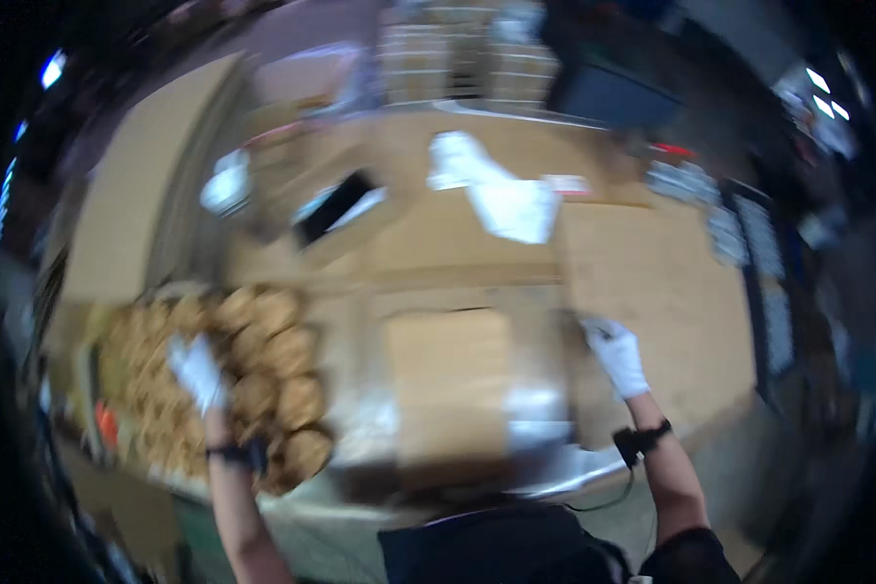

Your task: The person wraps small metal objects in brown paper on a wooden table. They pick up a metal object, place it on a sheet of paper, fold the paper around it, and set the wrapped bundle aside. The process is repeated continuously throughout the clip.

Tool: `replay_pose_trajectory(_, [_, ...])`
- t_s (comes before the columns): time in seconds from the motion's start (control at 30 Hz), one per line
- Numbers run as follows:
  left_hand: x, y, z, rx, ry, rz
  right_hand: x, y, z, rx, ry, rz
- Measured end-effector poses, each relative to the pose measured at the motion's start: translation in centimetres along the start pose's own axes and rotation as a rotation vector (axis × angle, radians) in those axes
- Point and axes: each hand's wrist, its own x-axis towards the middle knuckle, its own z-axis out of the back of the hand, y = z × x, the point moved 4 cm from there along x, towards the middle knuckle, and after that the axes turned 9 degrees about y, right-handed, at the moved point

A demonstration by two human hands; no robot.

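While hands (198, 375) (616, 358) flank it, the brown panel (450, 384) points lengthwise forward.

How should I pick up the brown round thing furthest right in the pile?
Perhaps pinch the brown round thing by its rounded outer edge, coming from above and the right: the rest of the pile crowds its left side. Everything's blurry, though.

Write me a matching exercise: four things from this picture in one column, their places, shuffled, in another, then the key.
Things:
1. Left hand
2. Right hand
3. Black oblong
4. Brown rectangle

Places:
A. Left of the crumpled white thing
B. Directly in front of the person's torso
C. At the pile of brown pieces
D. By the cardboard sheet on the right

Pairs: 1-C, 2-D, 3-A, 4-B
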Motion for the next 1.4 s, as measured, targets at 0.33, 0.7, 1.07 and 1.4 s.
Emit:
replay_pose_trajectory(0.33, [-36.2,-19.7,-6.0,0.393,1.22,-0.979,10.7,-20.6,28.0,-0.438,-0.577,-0.264])
replay_pose_trajectory(0.7, [-37.5,-18.2,-6.0,0.663,1.33,-0.994,20.5,-34.3,39.0,-0.546,-0.547,-0.412])
replay_pose_trajectory(1.07, [-38.8,-19.4,-5.5,0.719,1.364,-0.949,15.5,-23.5,29.9,-0.385,-0.49,-0.332])
replay_pose_trajectory(1.4, [-37.9,-19.6,-6.0,0.445,0.921,-1.193,-0.6,-4.5,8.6,-0.803,0.046,0.207])
